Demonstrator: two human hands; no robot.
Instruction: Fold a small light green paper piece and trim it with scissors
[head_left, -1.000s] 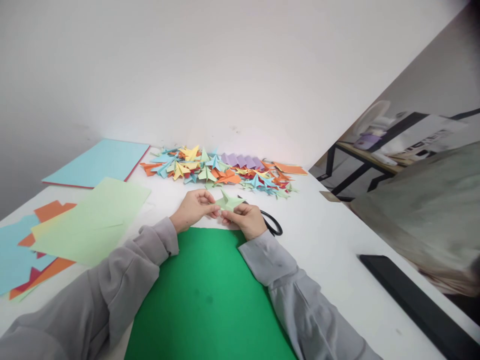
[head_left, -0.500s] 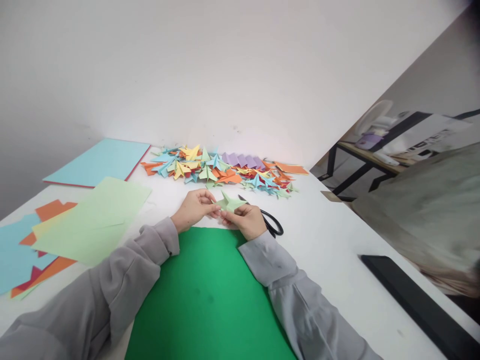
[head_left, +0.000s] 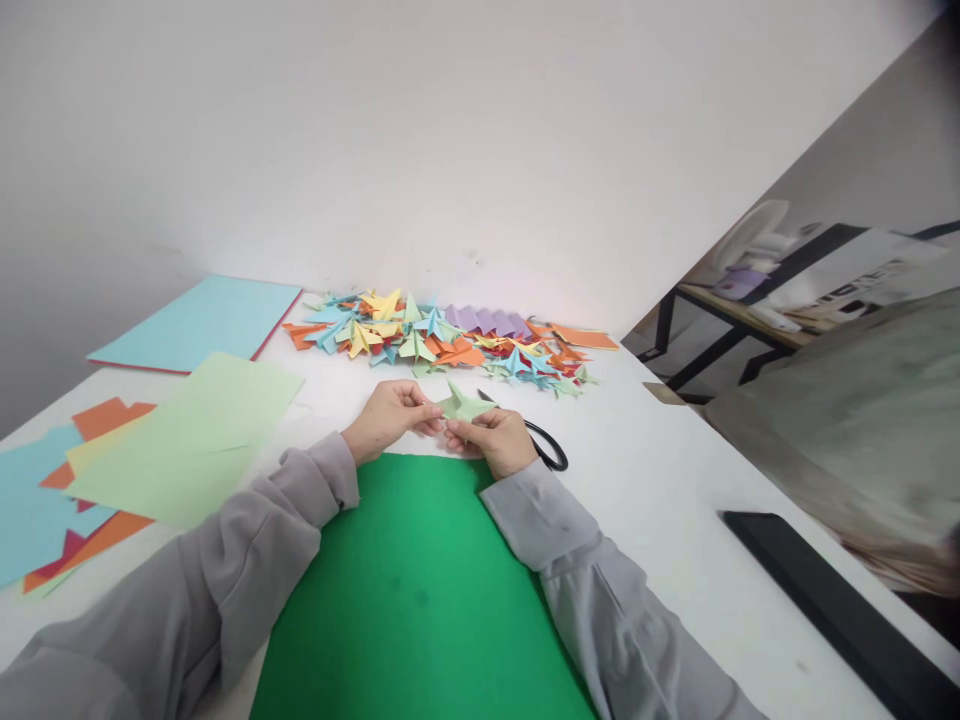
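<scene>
A small pale-green paper plane is held between both hands above the far edge of a green sheet. My left hand pinches its left end between thumb and fingers. From below and to the right, my right hand grips the plane, thumb on top. Black-handled scissors lie on the table beside my right hand, partly hidden by it. Beyond the hands, a heap of folded paper planes in several colours lies along the wall.
Loose pale-green paper covers coloured scraps at the left. Behind it lies a stack of blue and red sheets. Purple folded papers and orange paper sit at the back. A black bar lies near the right edge.
Both hands stay on the pale-green paper plane. My right hand has shifted very slightly to the right; the left fingers have adjusted a little on the plane's left end.
</scene>
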